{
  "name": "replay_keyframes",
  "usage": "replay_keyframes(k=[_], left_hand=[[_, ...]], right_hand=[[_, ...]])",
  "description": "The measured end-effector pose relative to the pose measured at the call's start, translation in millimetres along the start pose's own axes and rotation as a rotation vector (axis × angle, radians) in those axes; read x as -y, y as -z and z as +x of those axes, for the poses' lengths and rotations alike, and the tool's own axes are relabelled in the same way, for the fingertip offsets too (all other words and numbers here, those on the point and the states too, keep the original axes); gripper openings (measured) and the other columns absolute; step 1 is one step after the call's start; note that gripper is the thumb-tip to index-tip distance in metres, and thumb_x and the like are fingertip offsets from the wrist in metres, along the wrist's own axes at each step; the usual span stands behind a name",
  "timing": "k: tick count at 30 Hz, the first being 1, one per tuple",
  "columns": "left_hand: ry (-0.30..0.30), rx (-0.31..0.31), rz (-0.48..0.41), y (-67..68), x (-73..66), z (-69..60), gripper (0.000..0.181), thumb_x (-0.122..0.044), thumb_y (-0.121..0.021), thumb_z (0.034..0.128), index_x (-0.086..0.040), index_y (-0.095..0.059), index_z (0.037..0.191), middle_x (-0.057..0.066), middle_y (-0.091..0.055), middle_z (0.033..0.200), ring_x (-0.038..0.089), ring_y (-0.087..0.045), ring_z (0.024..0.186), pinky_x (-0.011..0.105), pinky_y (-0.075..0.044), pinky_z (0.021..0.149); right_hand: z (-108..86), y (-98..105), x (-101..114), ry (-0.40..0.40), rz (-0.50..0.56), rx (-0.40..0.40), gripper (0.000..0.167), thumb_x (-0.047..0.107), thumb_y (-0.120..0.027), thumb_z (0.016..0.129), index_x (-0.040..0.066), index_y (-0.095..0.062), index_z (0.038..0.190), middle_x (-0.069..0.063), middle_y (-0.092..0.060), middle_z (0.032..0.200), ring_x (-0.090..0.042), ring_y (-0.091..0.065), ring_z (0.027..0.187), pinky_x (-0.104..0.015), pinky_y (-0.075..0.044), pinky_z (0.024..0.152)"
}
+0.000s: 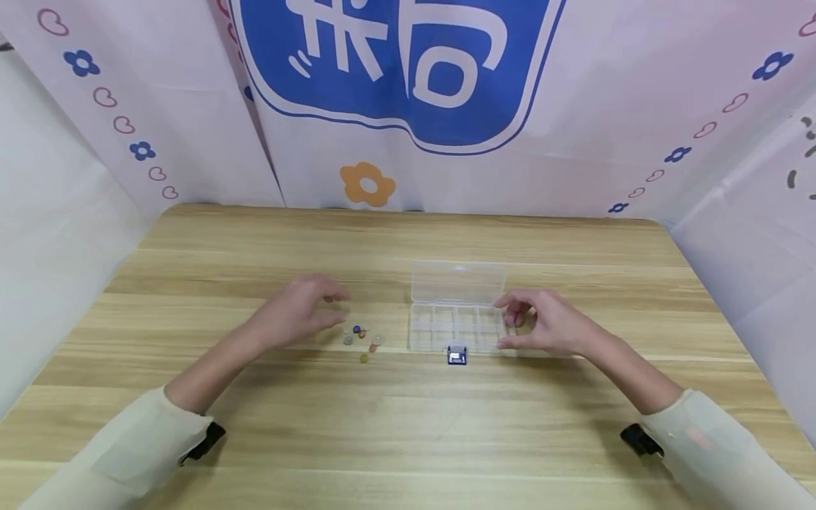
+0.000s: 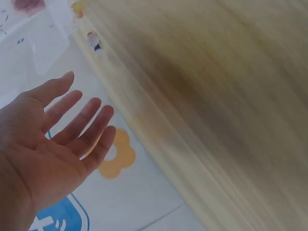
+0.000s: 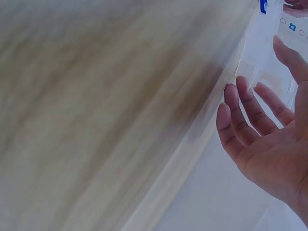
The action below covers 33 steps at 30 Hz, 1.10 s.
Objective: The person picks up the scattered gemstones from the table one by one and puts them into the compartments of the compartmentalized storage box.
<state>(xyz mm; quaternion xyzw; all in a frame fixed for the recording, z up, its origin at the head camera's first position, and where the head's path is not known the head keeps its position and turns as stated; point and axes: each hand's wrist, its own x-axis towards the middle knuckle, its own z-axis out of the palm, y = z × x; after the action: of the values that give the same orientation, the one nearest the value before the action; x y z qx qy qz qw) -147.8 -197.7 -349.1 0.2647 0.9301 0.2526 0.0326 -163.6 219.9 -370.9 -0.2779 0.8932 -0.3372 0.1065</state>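
A clear plastic compartment box (image 1: 444, 327) lies on the table, its transparent lid (image 1: 457, 283) folded back behind it. My right hand (image 1: 547, 322) is at the box's right end, thumb by the near corner and fingers by the far one; in the right wrist view its fingers are spread and loosely bent, and whether they touch the box is unclear. Left of the box lie several small beads or stones, among them a blue one (image 1: 357, 329) and a yellow one (image 1: 364, 358). Beside them hovers my left hand (image 1: 299, 312), fingers relaxed, holding nothing.
A small blue-edged piece (image 1: 457, 355) with a pale middle sits at the box's front edge; its kind is unclear. The wooden table (image 1: 408, 432) ends at a printed white cloth (image 1: 306, 170) behind, with white cloth at both sides.
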Motion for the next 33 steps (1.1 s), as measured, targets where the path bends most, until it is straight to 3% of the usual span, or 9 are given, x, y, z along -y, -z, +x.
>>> replay_keyframes(k=[8, 17, 25, 33], left_hand=[[0.014, 0.084, -0.082, -7.9, -0.2, 6.6, 0.022, 0.004, -0.077, 0.0863, 0.002, -0.075, 0.108, 0.013, -0.075, 0.104, 0.027, -0.072, 0.094, 0.04, -0.061, 0.086], [0.025, 0.128, -0.095, -10.2, 2.4, 8.8, 0.019, 0.0, -0.081, 0.0855, -0.001, -0.076, 0.104, 0.009, -0.075, 0.1, 0.023, -0.07, 0.091, 0.04, -0.06, 0.085], [0.025, 0.131, -0.085, -6.9, 0.9, 8.1, 0.019, -0.003, -0.081, 0.0871, -0.001, -0.076, 0.105, 0.008, -0.075, 0.102, 0.022, -0.07, 0.092, 0.041, -0.06, 0.085], [0.014, 0.13, -0.103, -7.5, 2.6, 7.1, 0.018, -0.006, -0.081, 0.0878, -0.002, -0.076, 0.105, 0.008, -0.075, 0.101, 0.021, -0.069, 0.091, 0.04, -0.06, 0.084]], right_hand=[[1.1, -0.2, 1.4, 0.006, 0.002, -0.002, 0.053, 0.016, -0.093, 0.076, -0.004, -0.069, 0.119, -0.001, -0.066, 0.09, -0.018, -0.062, 0.084, -0.028, -0.053, 0.069], [2.5, 0.2, 3.4, -0.005, 0.004, 0.0, 0.051, 0.015, -0.093, 0.075, -0.004, -0.069, 0.117, -0.001, -0.065, 0.087, -0.019, -0.061, 0.083, -0.025, -0.051, 0.066], [3.2, 1.2, 3.3, 0.002, -0.017, 0.009, 0.051, 0.016, -0.093, 0.076, -0.003, -0.068, 0.117, -0.001, -0.065, 0.087, -0.018, -0.061, 0.082, -0.025, -0.052, 0.066], [2.1, 4.4, 3.4, 0.029, -0.097, 0.035, 0.054, 0.027, -0.091, 0.08, 0.0, -0.068, 0.12, 0.0, -0.067, 0.092, -0.016, -0.063, 0.085, -0.031, -0.055, 0.071]])
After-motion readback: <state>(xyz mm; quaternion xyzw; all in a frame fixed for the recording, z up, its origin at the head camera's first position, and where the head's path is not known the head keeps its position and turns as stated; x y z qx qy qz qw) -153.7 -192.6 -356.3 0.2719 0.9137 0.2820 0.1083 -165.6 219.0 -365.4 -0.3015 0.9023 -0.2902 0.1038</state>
